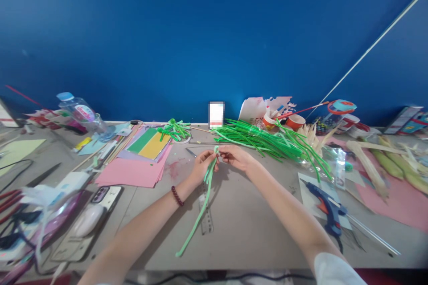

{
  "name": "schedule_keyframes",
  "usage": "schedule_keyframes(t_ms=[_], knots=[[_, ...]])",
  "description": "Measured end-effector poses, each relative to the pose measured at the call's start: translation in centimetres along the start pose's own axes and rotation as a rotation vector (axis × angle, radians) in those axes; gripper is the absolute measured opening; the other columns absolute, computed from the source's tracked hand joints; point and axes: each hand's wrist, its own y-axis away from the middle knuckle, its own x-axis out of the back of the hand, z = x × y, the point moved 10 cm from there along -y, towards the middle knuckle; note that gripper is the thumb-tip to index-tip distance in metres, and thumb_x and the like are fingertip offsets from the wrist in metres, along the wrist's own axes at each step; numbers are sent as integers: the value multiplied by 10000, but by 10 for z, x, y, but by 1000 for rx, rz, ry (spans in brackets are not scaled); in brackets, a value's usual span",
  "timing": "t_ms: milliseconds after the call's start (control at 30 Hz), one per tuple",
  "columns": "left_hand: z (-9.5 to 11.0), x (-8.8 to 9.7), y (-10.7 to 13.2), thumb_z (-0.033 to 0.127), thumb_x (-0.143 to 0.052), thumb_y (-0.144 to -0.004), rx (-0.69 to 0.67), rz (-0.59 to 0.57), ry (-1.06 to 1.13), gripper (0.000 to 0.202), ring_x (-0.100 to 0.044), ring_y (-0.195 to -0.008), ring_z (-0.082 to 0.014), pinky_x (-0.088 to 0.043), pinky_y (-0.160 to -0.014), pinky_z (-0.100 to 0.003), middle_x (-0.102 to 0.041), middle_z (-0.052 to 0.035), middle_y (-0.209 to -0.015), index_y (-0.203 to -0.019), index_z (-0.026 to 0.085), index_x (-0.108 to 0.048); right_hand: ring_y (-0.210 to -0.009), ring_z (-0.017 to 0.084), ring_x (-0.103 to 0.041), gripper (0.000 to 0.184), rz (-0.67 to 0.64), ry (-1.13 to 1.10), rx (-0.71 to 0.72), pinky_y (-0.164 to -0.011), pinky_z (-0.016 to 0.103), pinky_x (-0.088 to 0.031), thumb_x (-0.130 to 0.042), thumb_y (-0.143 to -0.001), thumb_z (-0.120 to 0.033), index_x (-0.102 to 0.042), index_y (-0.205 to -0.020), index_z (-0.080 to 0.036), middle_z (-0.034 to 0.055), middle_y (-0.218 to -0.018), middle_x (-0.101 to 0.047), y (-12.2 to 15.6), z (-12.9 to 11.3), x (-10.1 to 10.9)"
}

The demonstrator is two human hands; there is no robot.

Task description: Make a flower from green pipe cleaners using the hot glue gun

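Note:
Light green pipe cleaners [207,187] are pinched in my left hand [203,163], their long ends hanging down toward the front of the table. A small looped tip of them sticks up above my fingers. My right hand [234,157] pinches at this tip, thumb and finger pressed together beside the left hand. Under the hanging ends lies a clear ruler [206,218]. Behind my right hand spreads a pile of bright green pipe cleaners [264,140]. To the back left, a bunch of shaped green pipe cleaners [174,130] rests on a round white thing.
Pink paper sheets [129,173] and a green and yellow pack [149,144] lie at left, near a phone [105,196] and a water bottle [80,109]. A glue gun [329,209] sits at right, before corn husks [369,169]. Paper cups [294,121] stand behind the pile, against the blue wall [214,40].

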Motion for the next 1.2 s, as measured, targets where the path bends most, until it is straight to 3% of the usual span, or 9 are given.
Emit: schedule_keyframes(t_ms=[267, 400, 600, 800, 1033, 1200], knots=[[0, 1, -3, 359, -621, -735, -55, 8, -6, 188, -493, -425, -93, -367, -455, -231, -554, 20, -575, -682, 193, -552, -510, 73, -406, 119, 19, -24, -3, -427, 206, -282, -694, -605, -209, -595, -647, -159, -19, -604, -527, 2, 1, 0], [0, -1, -2, 386, -630, -732, -64, -4, -18, 231, -491, -403, -90, -363, -444, -225, -544, 38, -561, -707, 179, -530, -499, 71, -426, 163, 24, -35, -25, -430, 208, -306, -682, -662, -294, -587, -659, -161, -14, -636, -555, 1, 5, 1], [17, 6, 7, 379, -561, -800, -233, 99, -360, 210, -488, -470, -101, -369, -495, -223, -526, 33, -555, -750, 176, -574, -496, 71, -433, 233, 124, 58, -61, -419, 198, -323, -737, -657, -350, -602, -680, -161, -17, -619, -547, 3, 6, 11], [40, -1, 17, 284, -483, -854, -455, 96, -711, 171, -525, -620, -130, -406, -605, -236, -589, -8, -656, -777, 185, -599, -471, 44, -385, 161, 7, -14, -149, -377, 164, -264, -746, -634, -226, -620, -679, -137, -36, -580, -498, 7, 6, 2], [45, -2, 19, 240, -481, -853, -560, 102, -786, 147, -576, -671, -141, -442, -664, -252, -632, -34, -720, -830, 167, -607, -476, 40, -356, 111, -32, -65, -189, -369, 158, -200, -714, -647, -163, -616, -674, -118, -26, -560, -486, 10, 6, -3], [41, 0, 18, 249, -484, -852, -553, 96, -789, 156, -576, -663, -145, -437, -667, -257, -626, -31, -692, -833, 164, -614, -468, 40, -346, 128, -14, -18, -171, -375, 173, -180, -718, -637, -182, -608, -651, -118, -31, -548, -474, 11, 4, -1]])
